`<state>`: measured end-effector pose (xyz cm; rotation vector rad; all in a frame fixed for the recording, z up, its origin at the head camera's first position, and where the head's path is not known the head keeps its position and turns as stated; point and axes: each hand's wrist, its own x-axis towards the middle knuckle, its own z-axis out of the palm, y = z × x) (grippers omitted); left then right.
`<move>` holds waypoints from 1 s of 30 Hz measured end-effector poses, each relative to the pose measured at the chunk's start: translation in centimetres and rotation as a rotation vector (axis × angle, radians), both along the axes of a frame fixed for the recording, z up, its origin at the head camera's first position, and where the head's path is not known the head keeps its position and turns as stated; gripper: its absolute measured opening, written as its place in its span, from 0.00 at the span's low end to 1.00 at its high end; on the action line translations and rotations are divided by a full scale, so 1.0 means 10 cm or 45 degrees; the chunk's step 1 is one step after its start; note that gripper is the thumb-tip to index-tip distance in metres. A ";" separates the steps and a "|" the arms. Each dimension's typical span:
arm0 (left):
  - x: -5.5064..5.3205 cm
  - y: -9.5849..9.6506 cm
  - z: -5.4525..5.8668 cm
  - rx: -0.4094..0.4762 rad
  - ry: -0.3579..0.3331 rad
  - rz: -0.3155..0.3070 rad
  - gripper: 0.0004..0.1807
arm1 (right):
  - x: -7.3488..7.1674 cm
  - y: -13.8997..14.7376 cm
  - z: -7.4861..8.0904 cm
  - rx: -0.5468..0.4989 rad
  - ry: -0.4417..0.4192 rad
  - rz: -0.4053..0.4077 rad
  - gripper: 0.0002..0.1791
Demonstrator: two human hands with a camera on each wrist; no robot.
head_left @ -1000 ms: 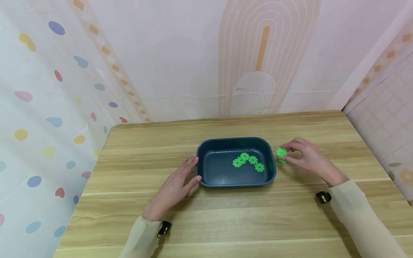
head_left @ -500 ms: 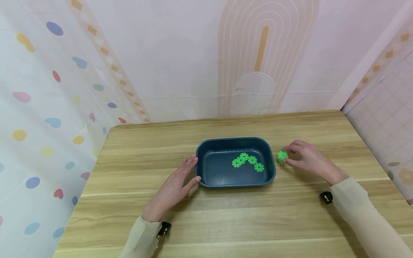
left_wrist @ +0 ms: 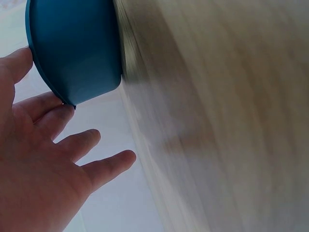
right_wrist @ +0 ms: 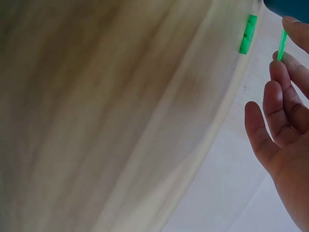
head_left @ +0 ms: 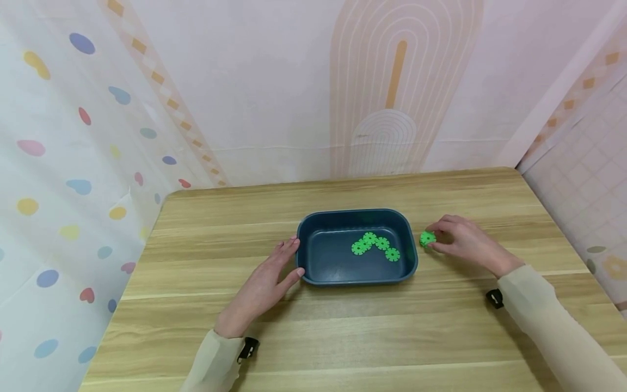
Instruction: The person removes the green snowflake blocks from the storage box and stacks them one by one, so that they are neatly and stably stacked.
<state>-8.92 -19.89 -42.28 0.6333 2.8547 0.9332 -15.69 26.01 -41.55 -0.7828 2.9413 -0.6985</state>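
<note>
A dark blue rectangular bin (head_left: 357, 247) stands on the wooden table, with several green notched discs (head_left: 392, 254) lying on its floor. At the bin's left side, my left hand (head_left: 262, 288) touches the rim with thumb and fingertips, its fingers extended. Just right of the bin, my right hand (head_left: 467, 245) pinches a green notched disc (right_wrist: 282, 44) by its edges between thumb and fingertips. Beneath it, a short stack of green discs (right_wrist: 248, 35) rests on the table, seen edge-on in the right wrist view. From the head, the held disc (head_left: 428, 238) mostly hides that stack.
The wood-grain table (head_left: 343, 337) extends around the bin on all sides. A patterned curtain (head_left: 274, 92) hangs behind its back edge, with a dotted curtain (head_left: 59, 218) on the left. Each wrist carries a small black camera (head_left: 495, 298) under a light sleeve.
My right hand has lowered the pinched disc slightly, so it now covers most of the discs below it. My left hand stays at the bin's rim.
</note>
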 end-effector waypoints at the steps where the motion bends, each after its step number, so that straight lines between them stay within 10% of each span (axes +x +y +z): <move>1: 0.00 0.00 0.00 -0.001 0.001 0.000 0.37 | -0.01 0.00 0.00 0.006 -0.003 0.001 0.17; 30: 0.00 0.00 -0.01 0.006 -0.016 0.003 0.37 | -0.13 0.01 -0.04 0.080 -0.134 0.042 0.16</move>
